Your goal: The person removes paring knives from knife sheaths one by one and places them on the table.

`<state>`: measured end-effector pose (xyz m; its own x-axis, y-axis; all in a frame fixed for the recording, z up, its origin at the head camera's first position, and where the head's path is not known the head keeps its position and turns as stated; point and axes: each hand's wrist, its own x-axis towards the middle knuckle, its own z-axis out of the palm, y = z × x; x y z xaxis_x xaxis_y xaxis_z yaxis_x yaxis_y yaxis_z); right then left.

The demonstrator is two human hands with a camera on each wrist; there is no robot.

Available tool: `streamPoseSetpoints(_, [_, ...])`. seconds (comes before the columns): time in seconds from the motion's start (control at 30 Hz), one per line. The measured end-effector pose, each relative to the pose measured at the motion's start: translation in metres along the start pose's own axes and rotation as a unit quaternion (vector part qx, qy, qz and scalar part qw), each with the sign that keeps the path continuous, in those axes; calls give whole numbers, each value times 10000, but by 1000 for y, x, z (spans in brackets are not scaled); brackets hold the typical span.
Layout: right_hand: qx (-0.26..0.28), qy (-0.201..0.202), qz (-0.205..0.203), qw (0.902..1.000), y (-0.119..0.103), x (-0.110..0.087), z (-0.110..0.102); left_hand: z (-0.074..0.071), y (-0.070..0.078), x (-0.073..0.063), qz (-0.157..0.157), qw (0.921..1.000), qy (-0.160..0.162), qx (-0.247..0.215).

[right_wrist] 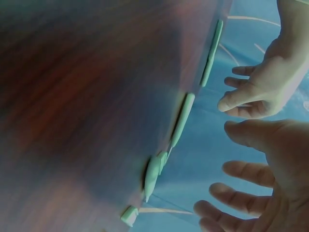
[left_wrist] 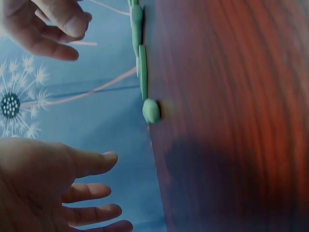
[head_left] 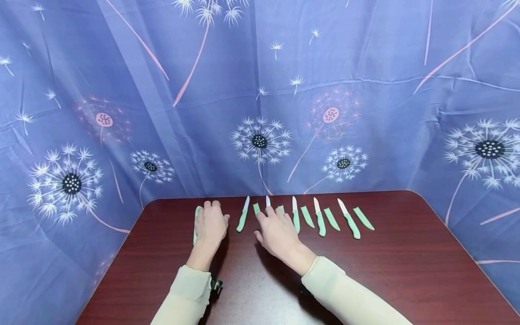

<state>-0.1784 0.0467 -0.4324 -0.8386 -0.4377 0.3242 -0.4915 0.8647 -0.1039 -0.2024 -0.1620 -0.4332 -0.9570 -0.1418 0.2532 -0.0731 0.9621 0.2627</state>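
My left hand (head_left: 211, 225) hovers beside a long pale green piece (head_left: 197, 225) at the left end of a row, partly covering it. In the left wrist view its fingers are spread and hold nothing. My right hand (head_left: 280, 232) is over the row's middle, hiding most of a knife whose white blade (head_left: 268, 200) pokes out beyond the fingers. The right wrist view shows this hand (right_wrist: 256, 179) with loose, apart fingers, above the table and empty. Between the hands lies a green-handled knife (head_left: 243, 215). A green sheath (head_left: 256, 208) shows just past the right fingertips.
Right of the hands, more knives (head_left: 319, 217) alternate with green sheaths (head_left: 331, 220), out to a knife (head_left: 349, 219) and a sheath (head_left: 363, 219). The row lies near the far edge of the dark red wooden table (head_left: 260, 289). A blue dandelion-print cloth (head_left: 203, 149) hangs behind.
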Motion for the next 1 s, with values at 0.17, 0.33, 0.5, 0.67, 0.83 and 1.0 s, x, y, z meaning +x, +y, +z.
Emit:
streamPoseSetpoints(0.17, [34,3,-74,10000,-6,-1,1,-1,-11,6,-174,9998,8,30])
streamPoseSetpoints(0.33, [-49,-11,-147,9999,-14,-1,1,0,-26,11,-364,9992,-128,60])
streamPoseSetpoints(0.5, [-52,-81,-201,9998,-21,-2,2,2,-43,14,-572,9977,-302,217])
streamPoseSetpoints(0.67, [-63,-199,-180,9996,-26,-2,4,2,-56,20,-739,9963,-421,131])
streamPoseSetpoints(0.83, [-100,-313,-195,9993,-31,0,7,2,-63,27,-962,9938,-549,-53])
streamPoseSetpoints(1.0, [-194,-374,-235,9988,-34,0,6,3,-65,34,-1127,9911,-702,-70])
